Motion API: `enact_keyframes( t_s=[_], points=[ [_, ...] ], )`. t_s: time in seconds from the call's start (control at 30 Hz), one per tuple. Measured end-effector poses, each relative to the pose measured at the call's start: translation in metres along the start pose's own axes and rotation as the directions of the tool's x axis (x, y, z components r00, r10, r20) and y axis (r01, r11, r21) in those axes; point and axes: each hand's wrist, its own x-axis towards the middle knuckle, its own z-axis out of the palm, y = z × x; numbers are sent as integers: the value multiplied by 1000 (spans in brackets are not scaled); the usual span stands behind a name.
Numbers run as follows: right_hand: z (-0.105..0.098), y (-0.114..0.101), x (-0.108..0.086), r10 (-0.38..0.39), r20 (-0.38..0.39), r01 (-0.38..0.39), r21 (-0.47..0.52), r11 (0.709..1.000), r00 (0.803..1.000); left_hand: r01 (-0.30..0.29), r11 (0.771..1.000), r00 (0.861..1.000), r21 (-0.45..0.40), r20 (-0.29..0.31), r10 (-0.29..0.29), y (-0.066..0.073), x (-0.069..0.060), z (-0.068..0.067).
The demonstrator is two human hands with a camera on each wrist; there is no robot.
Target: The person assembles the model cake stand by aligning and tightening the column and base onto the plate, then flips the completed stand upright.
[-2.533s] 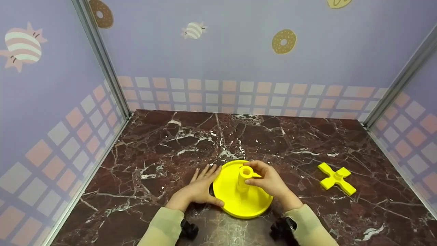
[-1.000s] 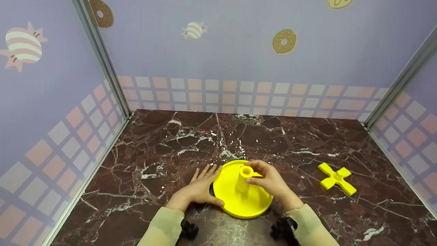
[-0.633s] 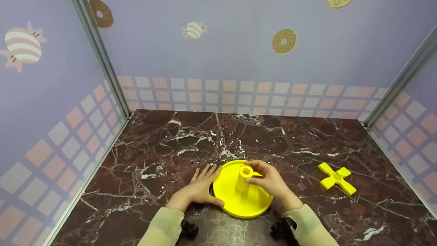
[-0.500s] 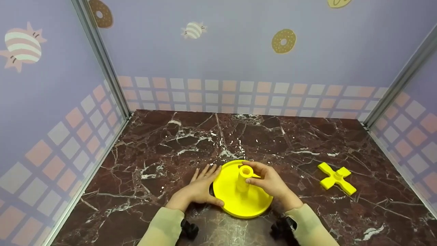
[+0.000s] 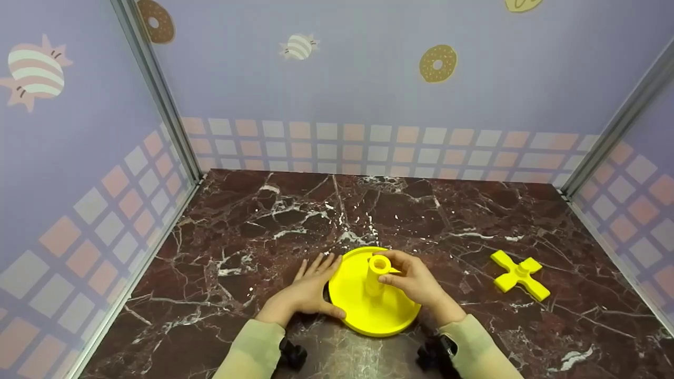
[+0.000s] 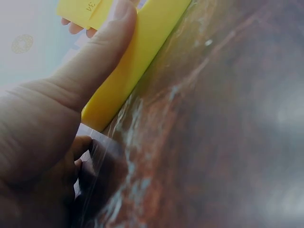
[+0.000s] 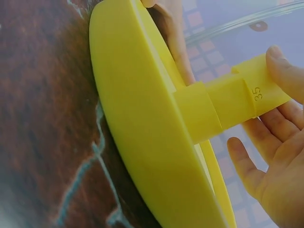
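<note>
A round yellow dish (image 5: 350, 310) with a raised rim stands on the tabletop in front of the person. From its middle rises an upright yellow tube (image 5: 375, 281) with a round hole on top and a small pointed tab; the right wrist view shows the number 35 on it. My right hand (image 5: 418, 279) pinches the tube's upper part, thumb on the near side and fingers behind, partly hidden. Spread and straight, the fingers of my left hand (image 5: 308, 292) lie along the dish's left edge. In the left wrist view its thumb (image 6: 102, 45) presses against the rim.
A yellow cross-shaped piece (image 5: 518, 275) with a short round stub lies on the right of the dark marble-patterned tabletop (image 5: 263, 221). Patterned panels (image 5: 363, 79) with metal corner posts enclose the back and both sides.
The right hand's fingers and the tube's pointed tab have shifted very slightly. The left hand, the dish and the cross-shaped piece keep their places.
</note>
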Motion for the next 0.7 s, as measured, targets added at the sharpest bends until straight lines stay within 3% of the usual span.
enact_keyframes(
  t_s=[0.7],
  points=[
    [2,-1,-1,-19,-22,19,-4,1000,1000,20,1000,1000,-8,1,-20,5,-2,-1]
  ],
)
